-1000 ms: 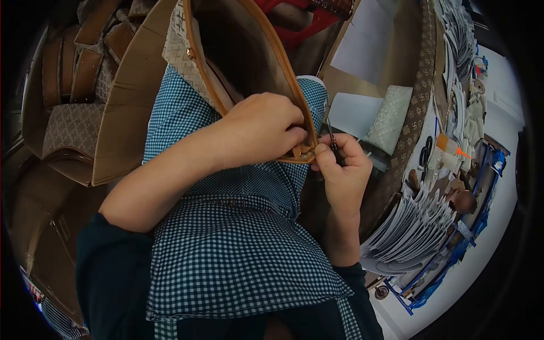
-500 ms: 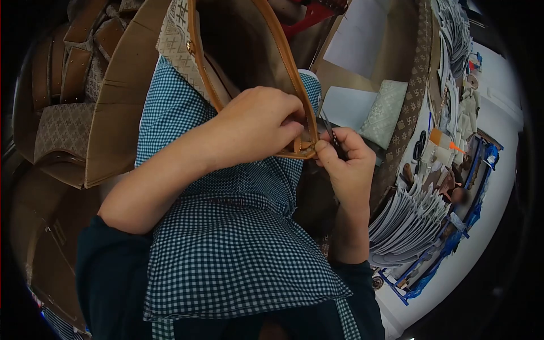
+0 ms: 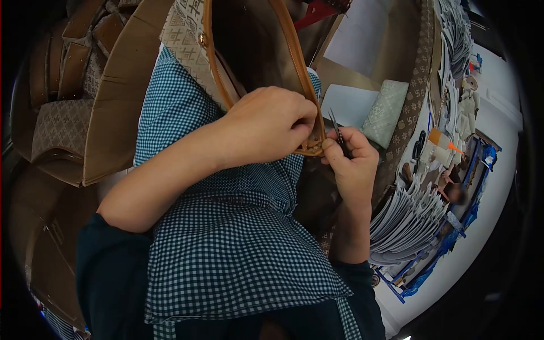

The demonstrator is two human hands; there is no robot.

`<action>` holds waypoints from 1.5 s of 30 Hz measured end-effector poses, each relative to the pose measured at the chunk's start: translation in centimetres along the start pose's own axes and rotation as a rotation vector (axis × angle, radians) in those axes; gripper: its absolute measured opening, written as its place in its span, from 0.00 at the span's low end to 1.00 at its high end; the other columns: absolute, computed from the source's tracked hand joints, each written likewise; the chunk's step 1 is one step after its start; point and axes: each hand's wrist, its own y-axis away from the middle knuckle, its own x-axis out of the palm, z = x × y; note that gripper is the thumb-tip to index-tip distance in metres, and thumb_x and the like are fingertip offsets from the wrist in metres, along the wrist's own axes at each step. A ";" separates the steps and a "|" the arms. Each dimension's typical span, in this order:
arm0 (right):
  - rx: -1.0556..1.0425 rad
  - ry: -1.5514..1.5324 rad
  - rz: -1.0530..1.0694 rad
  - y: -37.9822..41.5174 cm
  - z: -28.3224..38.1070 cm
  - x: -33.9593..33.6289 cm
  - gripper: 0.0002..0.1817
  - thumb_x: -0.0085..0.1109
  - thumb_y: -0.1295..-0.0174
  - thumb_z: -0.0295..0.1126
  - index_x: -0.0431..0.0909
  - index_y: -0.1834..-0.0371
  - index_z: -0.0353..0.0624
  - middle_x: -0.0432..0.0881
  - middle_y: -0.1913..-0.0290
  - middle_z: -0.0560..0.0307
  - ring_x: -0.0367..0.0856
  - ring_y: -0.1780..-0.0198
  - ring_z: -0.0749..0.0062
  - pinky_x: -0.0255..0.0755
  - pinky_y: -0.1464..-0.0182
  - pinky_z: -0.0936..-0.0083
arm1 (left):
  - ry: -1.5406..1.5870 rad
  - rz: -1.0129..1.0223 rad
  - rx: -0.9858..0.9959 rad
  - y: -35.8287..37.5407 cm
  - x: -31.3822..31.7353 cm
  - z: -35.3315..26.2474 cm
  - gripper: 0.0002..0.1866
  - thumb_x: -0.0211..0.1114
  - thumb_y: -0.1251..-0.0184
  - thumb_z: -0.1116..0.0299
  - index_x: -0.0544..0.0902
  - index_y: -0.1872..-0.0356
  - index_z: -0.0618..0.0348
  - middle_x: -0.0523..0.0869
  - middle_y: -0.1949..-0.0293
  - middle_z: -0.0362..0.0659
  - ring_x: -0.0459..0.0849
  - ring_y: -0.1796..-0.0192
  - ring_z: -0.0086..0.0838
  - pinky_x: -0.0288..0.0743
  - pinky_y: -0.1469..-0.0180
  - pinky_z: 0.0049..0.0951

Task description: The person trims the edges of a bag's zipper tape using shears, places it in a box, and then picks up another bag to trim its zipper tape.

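Wears a teal-and-white gingham apron [image 3: 243,243] below the handbag. Holds the open handbag [image 3: 184,48] above the lap: geometric-patterned cloth, smooth tan edging [image 3: 294,51] with a stitched line, dark hollow interior. With the left hand [image 3: 266,124], reaches over the handbag's near end, fingers curled inward; cannot tell what is gripped, fingertips being hidden. With the right hand [image 3: 354,158], just apart from the left, pinches the handbag's near corner between thumb and forefinger, a slim, pointed metal tool [image 3: 338,133] also in the grasp. Left of the handbag, shows a cardboard box [image 3: 122,85] filled with brown and patterned pieces [image 3: 62,127]. Right of the handbag, shows a flat white sheet [image 3: 347,105] beside folded pale-green patterned material [image 3: 387,113]; farther right, thin, curved pale sheets [image 3: 405,229] packed in layers.
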 end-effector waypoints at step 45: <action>0.026 0.121 0.172 -0.9 3.5 -1.6 0.18 0.75 0.49 0.33 0.77 0.60 0.37 0.76 0.71 0.70 0.68 0.71 0.89 0.64 0.70 0.86 | -0.078 -0.084 0.328 5.9 0.3 0.9 0.14 0.75 0.51 0.71 0.81 0.64 0.58 0.79 0.70 0.39 0.80 0.69 0.31 0.76 0.69 0.31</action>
